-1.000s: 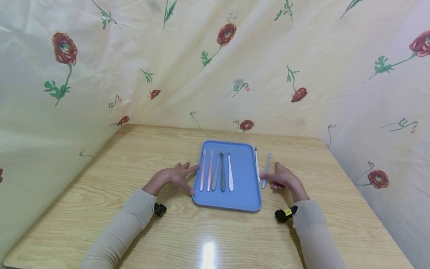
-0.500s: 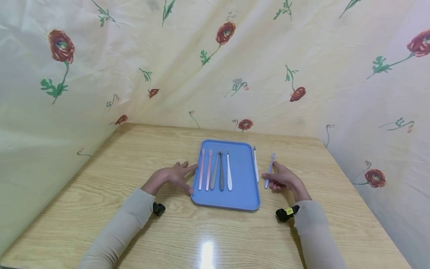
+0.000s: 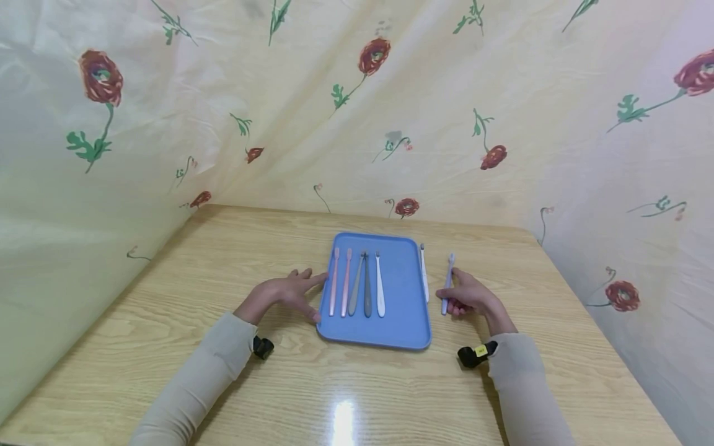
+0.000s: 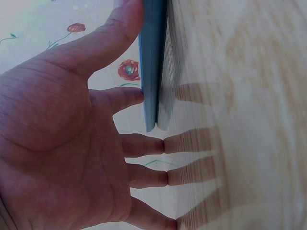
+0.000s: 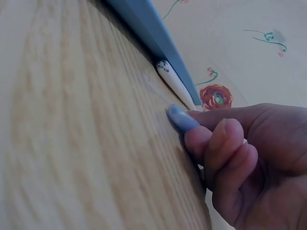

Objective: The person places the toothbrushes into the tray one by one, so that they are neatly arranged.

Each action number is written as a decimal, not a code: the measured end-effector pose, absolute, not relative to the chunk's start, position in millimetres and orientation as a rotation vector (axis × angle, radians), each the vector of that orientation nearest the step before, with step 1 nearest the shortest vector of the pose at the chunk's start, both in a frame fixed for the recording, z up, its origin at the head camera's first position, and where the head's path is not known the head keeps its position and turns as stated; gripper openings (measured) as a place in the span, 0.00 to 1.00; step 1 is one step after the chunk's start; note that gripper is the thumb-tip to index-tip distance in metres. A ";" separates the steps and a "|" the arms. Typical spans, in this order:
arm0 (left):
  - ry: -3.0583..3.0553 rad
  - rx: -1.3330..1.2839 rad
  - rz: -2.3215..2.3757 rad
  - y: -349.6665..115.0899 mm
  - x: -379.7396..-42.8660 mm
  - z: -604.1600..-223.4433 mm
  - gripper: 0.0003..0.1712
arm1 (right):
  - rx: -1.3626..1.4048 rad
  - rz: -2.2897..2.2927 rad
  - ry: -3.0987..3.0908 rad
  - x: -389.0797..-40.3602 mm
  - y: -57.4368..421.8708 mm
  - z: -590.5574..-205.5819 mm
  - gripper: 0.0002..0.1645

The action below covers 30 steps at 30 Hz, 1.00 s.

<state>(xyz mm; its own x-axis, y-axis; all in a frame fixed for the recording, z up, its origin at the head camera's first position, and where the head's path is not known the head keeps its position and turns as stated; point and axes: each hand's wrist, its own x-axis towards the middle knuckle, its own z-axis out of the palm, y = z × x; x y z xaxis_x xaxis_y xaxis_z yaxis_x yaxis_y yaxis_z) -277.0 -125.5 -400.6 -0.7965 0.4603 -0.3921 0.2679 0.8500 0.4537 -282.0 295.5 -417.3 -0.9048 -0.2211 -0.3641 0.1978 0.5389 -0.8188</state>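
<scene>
On the left, my left hand [image 3: 289, 295] touches the rim of a blue tray [image 3: 404, 331] with thumb and index finger spread straight. The other fingertips reach the tabletop in the left wrist view. Two pink toothbrushes [image 3: 333, 288], two grey toothbrushes [image 3: 367, 291] and a white toothbrush [image 3: 380, 291] lie side by side in the tray. Right of it, my right hand [image 3: 471, 294] pinches a light blue toothbrush [image 3: 449, 282], its head pointing away from me. Between that brush and the tray lies another white toothbrush [image 3: 424, 275], close along the tray's wall [image 5: 153, 38].
The wooden table [image 3: 268, 390] extends around the tray on all sides. A flowered curtain [image 3: 290, 111] hangs behind the table and along both sides. Each wrist carries a small black camera [image 3: 471, 356].
My right hand has shifted the light blue toothbrush slightly right, away from the white one, and turned it a little. My left hand stays at the tray's edge.
</scene>
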 end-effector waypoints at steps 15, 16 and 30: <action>2.530 0.535 0.518 -124.4 -277.4 -401.1 0.63 | -0.100 -1.389 2.411 -279.0 297.6 -404.5 0.55; 2.531 0.535 0.518 -124.3 -277.5 -401.3 0.63 | -0.103 -1.386 2.417 -278.8 297.9 -403.2 0.55; 2.529 0.535 0.528 -124.1 -276.4 -401.0 0.62 | -0.121 -1.420 2.447 -278.2 293.5 -385.9 0.55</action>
<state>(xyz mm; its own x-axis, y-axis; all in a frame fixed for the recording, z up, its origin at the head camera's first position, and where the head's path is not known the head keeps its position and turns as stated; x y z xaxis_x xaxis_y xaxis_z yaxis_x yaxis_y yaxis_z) -276.4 -124.1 -401.0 -0.7988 0.4614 -0.3862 0.2682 0.8476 0.4579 -278.2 293.5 -385.9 -0.9489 -0.2247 -0.2214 0.0808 0.5054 -0.8591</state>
